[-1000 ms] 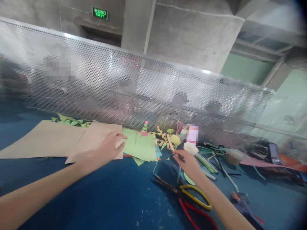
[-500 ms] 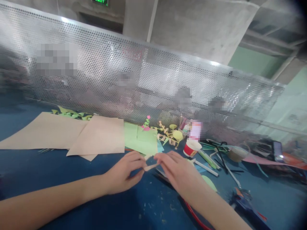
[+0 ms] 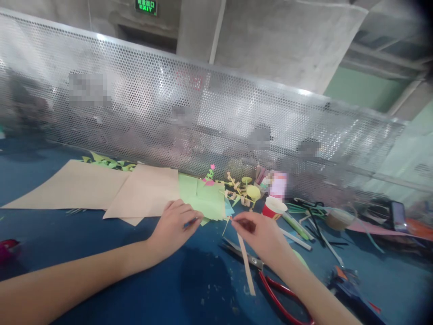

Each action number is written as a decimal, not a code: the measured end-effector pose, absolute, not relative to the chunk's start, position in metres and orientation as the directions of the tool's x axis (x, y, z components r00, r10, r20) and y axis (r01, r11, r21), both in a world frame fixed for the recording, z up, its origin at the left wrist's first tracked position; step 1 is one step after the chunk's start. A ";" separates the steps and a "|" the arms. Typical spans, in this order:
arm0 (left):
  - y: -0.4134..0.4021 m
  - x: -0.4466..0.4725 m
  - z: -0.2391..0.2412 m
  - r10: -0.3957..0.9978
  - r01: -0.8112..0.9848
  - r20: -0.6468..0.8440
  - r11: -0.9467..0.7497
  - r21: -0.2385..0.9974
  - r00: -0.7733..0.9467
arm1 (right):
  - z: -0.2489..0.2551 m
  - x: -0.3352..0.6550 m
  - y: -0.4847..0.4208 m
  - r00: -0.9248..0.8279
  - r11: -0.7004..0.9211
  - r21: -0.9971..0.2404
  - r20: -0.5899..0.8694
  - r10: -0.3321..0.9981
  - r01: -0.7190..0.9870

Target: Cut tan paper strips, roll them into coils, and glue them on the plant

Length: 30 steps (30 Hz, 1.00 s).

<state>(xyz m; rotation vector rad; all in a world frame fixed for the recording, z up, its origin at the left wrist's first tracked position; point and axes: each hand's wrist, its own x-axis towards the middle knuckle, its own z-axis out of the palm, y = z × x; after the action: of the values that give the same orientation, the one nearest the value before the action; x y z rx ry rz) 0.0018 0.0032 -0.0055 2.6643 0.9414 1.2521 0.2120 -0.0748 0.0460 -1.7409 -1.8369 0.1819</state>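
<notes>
My right hand (image 3: 260,232) pinches the top end of a thin tan paper strip (image 3: 246,268), which hangs down to the blue table (image 3: 101,280). My left hand (image 3: 176,225) is curled a little to the left of it, fingers pinched on something small I cannot make out. Red-handled scissors (image 3: 270,284) lie under my right wrist. Green paper sheets (image 3: 203,201) lie just beyond both hands.
Two brown paper sheets (image 3: 101,192) lie at the left. A red paper cup (image 3: 273,208), small paper cut-outs (image 3: 238,189), pens (image 3: 297,225) and a tape roll (image 3: 338,220) sit to the right. A perforated metal screen (image 3: 203,122) walls the table's far edge; people sit behind it.
My hands, held together on the strip half a second ago, have come apart. The right hand now holds the strip alone, hanging down. One second ago the left hand lay on the brown paper.
</notes>
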 end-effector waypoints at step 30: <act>-0.013 0.012 0.007 0.515 0.161 -0.221 0.159 0.974 0.828 | 0.041 0.205 -0.087 -0.330 0.433 -0.147 0.450 0.830 0.889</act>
<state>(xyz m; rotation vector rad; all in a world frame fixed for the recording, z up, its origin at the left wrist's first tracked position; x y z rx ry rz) 0.0121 -0.0130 0.0074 1.4107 0.5882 0.2751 0.2051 -0.0871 0.0405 -1.4501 -2.2300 -0.1721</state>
